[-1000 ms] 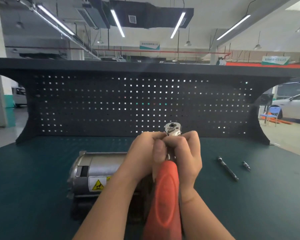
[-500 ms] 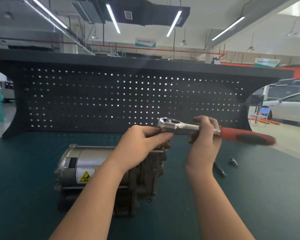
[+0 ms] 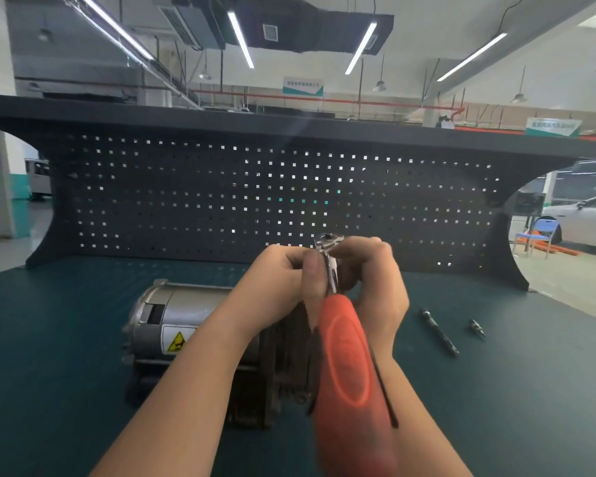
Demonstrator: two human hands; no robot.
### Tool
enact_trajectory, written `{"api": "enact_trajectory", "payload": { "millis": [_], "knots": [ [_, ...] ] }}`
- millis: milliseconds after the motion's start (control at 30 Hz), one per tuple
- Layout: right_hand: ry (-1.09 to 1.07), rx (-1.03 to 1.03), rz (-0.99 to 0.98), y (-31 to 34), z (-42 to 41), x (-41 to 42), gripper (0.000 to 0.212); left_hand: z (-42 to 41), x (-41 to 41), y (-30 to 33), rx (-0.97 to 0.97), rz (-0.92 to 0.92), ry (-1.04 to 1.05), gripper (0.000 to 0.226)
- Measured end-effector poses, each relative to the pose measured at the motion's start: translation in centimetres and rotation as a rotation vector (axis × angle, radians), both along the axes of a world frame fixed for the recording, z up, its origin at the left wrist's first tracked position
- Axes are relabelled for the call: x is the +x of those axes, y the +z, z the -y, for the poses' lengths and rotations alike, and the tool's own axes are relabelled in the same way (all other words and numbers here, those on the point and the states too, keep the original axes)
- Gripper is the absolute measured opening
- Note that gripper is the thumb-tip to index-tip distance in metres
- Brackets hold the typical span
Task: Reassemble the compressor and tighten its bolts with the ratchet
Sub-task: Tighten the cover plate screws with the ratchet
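Both hands, left hand and right hand, grip the red-handled chrome ratchet above the silver cylindrical compressor on the green bench; apparently setting its head, and next it likely needs an extension fitted.

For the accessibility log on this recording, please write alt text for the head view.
Both hands, left hand and right hand, hold a ratchet by its metal neck, its red handle pointing toward the camera, above a compressor lying on a green workbench. An extension bar and a small bit lie to the right, before a black pegboard.
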State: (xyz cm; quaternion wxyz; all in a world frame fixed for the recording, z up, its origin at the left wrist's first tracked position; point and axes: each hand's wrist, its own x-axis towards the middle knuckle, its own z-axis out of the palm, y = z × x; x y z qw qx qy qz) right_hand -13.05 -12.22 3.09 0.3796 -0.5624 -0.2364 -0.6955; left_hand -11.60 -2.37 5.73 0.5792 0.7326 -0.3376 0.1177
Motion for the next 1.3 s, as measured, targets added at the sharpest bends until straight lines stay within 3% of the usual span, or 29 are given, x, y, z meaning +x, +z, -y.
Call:
{"api": "enact_trajectory", "payload": {
  "millis": [67,233,333,400,500,567,700,967,1067,1167,1300],
  "knots": [
    [0.07,0.089,-0.091,0.2,1.1,0.0,0.023,0.1,0.2,0.1,-0.02,-0.042,-0.036,0.026],
    [0.457,0.411,-0.204,0.8,2.9,1.0,0.017,0.5,0.6,-0.2,-0.089,-0.098,-0.058,0.009],
    [0.713,0.675,-0.406,1.5,4.4,1.9,0.007,0.7,0.7,-0.2,-0.096,-0.11,-0.038,0.014],
    [0.846,0.771,-0.388,1.5,4.3,2.1,0.02,0.8,0.7,-0.2,-0.099,-0.115,-0.025,0.015],
    [0.552,0.651,-0.168,1.5,2.3,0.7,0.02,0.7,0.6,-0.2,-0.125,-0.14,-0.06,0.01],
    [0.467,0.548,-0.078,1.5,1.0,0.1,0.017,0.5,0.6,-0.2,-0.137,-0.132,-0.092,0.015],
    [0.43,0.472,-0.03,1.3,1.0,0.0,0.015,0.5,0.6,-0.2,-0.124,-0.106,-0.104,0.036],
    [0.37,0.44,-0.043,1.4,0.4,-0.1,0.014,0.5,0.9,-0.4,-0.062,-0.056,-0.037,0.038],
    [0.418,0.534,-0.154,1.6,1.5,0.0,0.022,0.0,0.9,-0.6,-0.077,0.004,0.025,0.033],
    [0.579,0.71,-0.3,1.7,2.6,0.3,0.03,-1.0,1.1,-0.5,-0.009,0.052,0.126,0.043],
    [0.738,0.758,-0.327,1.8,2.7,0.5,0.026,-1.3,1.9,0.6,-0.045,-0.178,0.171,0.057]
  ]
}}
